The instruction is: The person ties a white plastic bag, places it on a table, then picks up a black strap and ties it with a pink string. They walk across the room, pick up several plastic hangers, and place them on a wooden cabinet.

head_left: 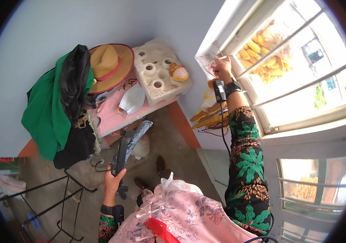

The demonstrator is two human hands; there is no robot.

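Note:
My left hand (112, 182) is closed around a long black object (121, 156) with a blue-grey patterned length (140, 135) beside it; its exact kind I cannot make out. It is held upright below the pink-covered table (112, 115). My right arm reaches up to the window frame (217, 44), where my right hand (222, 68) has its fingers drawn together by a thin pink loop (211, 67) at the corner. What the fingers grip is too small to tell. A small black device (219, 91) with a cable sits at my right wrist.
On the table lie a straw hat (105, 60), a face mask (132, 100) and a white foam block (148, 81) bearing an orange-yellow object (180, 73). Green cloth (47, 109) hangs at left above a black metal rack (63, 198). Yellow strips (205, 115) hang under my right wrist.

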